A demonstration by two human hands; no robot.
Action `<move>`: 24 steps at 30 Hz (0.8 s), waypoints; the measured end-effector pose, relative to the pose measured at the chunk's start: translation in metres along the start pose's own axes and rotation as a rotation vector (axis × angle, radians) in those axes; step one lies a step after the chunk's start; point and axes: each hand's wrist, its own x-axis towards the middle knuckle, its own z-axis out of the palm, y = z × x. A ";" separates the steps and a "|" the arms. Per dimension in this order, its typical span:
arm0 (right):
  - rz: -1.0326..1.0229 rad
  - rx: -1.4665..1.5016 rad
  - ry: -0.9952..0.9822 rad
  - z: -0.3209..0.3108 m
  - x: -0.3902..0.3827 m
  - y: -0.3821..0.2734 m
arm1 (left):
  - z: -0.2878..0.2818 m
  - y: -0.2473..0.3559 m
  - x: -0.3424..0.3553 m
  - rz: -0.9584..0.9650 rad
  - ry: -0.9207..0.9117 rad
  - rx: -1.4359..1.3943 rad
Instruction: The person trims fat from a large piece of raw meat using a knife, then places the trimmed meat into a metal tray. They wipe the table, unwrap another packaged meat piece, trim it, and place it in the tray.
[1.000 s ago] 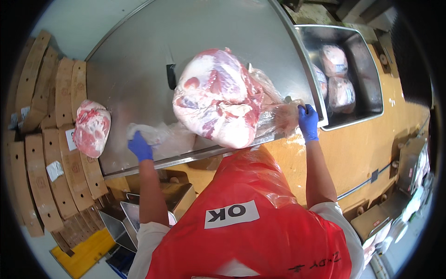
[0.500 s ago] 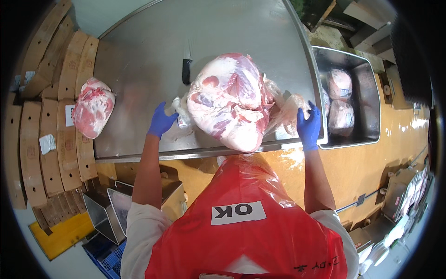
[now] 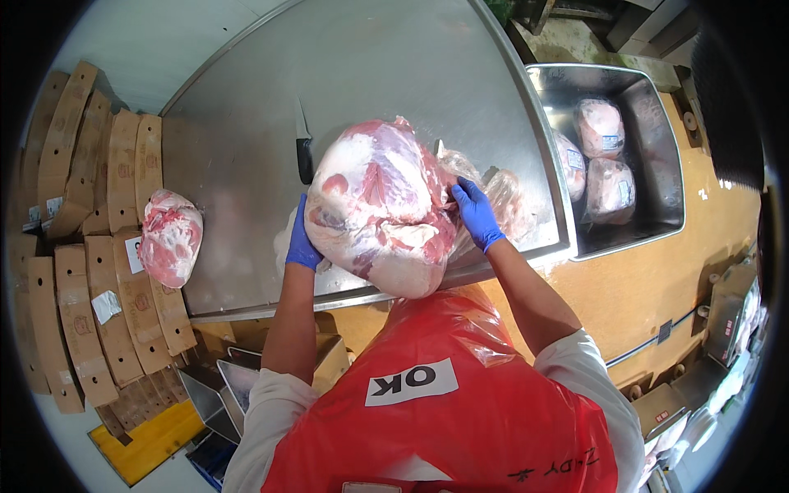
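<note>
A large piece of raw meat [image 3: 380,209], pink with white fat, lies at the near edge of the steel table [image 3: 246,148]. My left hand [image 3: 303,238], in a blue glove, presses along its left side, the fingertips partly hidden by it. My right hand [image 3: 477,215], also gloved, grips its right edge with bent fingers. Crumpled clear plastic wrap [image 3: 509,201] lies beside and under that hand. More wrap shows partly behind my left hand. Beyond the meat, to the left, rests a knife [image 3: 304,152] with a black handle, its blade pointing away.
A smaller cut of meat [image 3: 171,238] sits at the table's left edge, beside stacked cardboard boxes [image 3: 82,312]. At the right, a deep steel tub [image 3: 649,197] holds several wrapped pieces of meat [image 3: 610,191]. Metal bins [image 3: 215,390] stand below on the left.
My right hand has left the plastic wrap and moved left onto the meat's right edge. My left hand has come from beside the wrap to the meat's left side.
</note>
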 end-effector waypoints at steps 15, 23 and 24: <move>0.186 -0.058 -0.069 0.000 0.006 -0.020 | 0.016 -0.014 -0.015 -0.010 0.017 -0.084; 0.250 0.054 -0.097 -0.004 0.003 -0.046 | -0.028 -0.040 -0.040 0.054 0.366 0.276; 0.353 0.002 -0.032 -0.002 -0.011 -0.055 | -0.017 -0.017 -0.030 0.054 0.297 0.205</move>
